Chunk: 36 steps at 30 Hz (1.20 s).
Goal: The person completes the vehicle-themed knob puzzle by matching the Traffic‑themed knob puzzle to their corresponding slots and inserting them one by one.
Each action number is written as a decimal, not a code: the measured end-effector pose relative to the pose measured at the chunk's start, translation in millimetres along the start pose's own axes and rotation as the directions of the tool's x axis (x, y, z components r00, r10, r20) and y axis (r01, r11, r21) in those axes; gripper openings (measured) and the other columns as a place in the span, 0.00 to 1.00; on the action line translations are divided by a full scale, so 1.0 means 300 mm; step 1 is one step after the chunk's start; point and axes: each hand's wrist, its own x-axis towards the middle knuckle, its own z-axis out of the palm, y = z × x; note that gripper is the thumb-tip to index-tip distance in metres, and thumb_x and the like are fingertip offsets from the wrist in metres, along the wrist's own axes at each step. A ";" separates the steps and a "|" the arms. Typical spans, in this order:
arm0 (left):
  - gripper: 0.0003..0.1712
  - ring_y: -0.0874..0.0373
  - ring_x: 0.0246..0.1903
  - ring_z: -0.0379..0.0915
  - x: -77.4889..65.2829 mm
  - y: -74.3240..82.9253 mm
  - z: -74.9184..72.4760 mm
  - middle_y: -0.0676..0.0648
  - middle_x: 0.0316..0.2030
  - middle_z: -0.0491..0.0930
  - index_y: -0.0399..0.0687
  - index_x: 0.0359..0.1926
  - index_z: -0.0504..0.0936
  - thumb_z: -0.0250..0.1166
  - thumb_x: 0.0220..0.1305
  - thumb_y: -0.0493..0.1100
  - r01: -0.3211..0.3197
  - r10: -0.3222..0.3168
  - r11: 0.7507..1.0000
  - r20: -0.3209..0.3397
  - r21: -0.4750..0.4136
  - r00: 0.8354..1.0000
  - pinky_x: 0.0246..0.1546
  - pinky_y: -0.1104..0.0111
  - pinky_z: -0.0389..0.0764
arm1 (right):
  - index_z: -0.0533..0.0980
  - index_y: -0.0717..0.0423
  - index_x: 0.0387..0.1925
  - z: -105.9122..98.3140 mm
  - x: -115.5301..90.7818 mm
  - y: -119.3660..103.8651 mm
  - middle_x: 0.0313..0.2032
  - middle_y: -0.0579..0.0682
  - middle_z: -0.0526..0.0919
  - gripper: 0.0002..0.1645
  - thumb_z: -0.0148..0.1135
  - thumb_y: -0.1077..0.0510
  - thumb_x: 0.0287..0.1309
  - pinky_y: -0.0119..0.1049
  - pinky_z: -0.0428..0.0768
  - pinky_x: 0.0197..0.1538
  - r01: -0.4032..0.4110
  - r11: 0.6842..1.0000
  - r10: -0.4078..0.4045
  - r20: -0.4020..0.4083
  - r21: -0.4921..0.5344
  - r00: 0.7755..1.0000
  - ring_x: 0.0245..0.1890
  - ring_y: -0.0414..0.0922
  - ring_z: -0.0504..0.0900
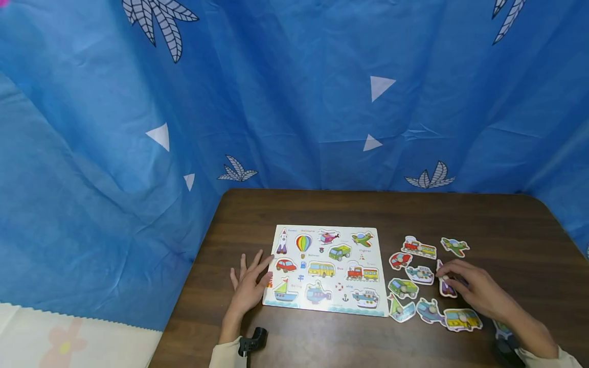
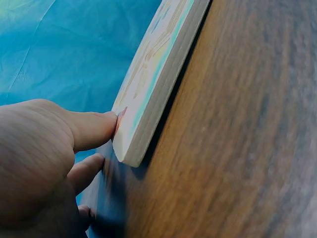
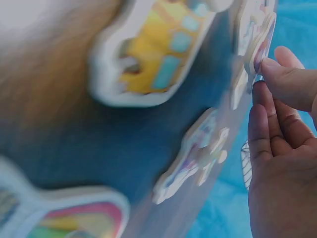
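My left hand (image 1: 250, 289) rests at the left edge of a white puzzle board (image 1: 322, 306) printed with vehicles. In the left wrist view its thumb (image 2: 96, 130) touches the board near a corner, its other fingers reaching down beside it. Right of the board, my right hand (image 1: 474, 289) pinches a purple-and-white rocket piece (image 1: 448, 291) between thumb and fingers. The right wrist view shows this piece (image 3: 261, 47) tilted, seen nearly edge-on. Close around that hand lie a ship piece (image 1: 420, 275), a yellow bus piece (image 1: 462, 320) and a submarine piece (image 1: 430, 311).
More knobbed pieces lie right of the board: a train (image 1: 418, 248), a green plane (image 1: 455, 247), a red car (image 1: 400, 260), a green truck (image 1: 403, 288) and a sailboat (image 1: 401, 309). The brown table (image 1: 299, 342) meets a blue curtain (image 1: 285, 128) behind.
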 end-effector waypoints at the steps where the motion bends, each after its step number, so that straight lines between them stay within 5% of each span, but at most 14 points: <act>1: 0.26 0.27 0.76 0.29 0.000 -0.001 0.000 0.40 0.76 0.59 0.57 0.69 0.74 0.59 0.73 0.51 -0.002 0.002 1.000 0.000 0.001 1.000 0.65 0.29 0.23 | 0.81 0.45 0.38 0.000 0.008 -0.005 0.39 0.39 0.82 0.26 0.74 0.75 0.42 0.17 0.74 0.39 0.017 1.000 -0.017 -0.010 0.003 1.000 0.39 0.28 0.78; 12: 0.27 0.28 0.76 0.27 -0.001 -0.015 0.001 0.40 0.76 0.58 0.57 0.70 0.74 0.58 0.73 0.53 0.006 -0.006 1.000 0.006 -0.011 1.000 0.65 0.29 0.22 | 0.81 0.49 0.39 0.017 0.133 -0.074 0.39 0.40 0.83 0.23 0.73 0.76 0.45 0.13 0.72 0.44 0.109 0.993 -0.109 -0.011 0.053 0.994 0.37 0.33 0.78; 22: 0.26 0.27 0.76 0.28 -0.002 -0.003 0.005 0.40 0.76 0.59 0.57 0.69 0.75 0.59 0.72 0.52 0.008 -0.008 1.000 0.005 -0.011 1.000 0.65 0.29 0.22 | 0.82 0.51 0.39 0.062 0.251 -0.132 0.39 0.41 0.83 0.20 0.70 0.76 0.49 0.28 0.79 0.38 0.156 0.982 -0.157 0.004 0.104 0.988 0.35 0.34 0.78; 36: 0.26 0.27 0.76 0.27 -0.001 -0.002 0.003 0.39 0.76 0.59 0.57 0.69 0.75 0.59 0.72 0.52 0.000 0.000 1.000 0.000 -0.011 1.000 0.65 0.29 0.21 | 0.82 0.56 0.40 0.156 0.393 -0.219 0.38 0.44 0.83 0.14 0.67 0.74 0.56 0.32 0.80 0.38 0.170 0.960 -0.187 0.058 0.224 0.981 0.35 0.36 0.77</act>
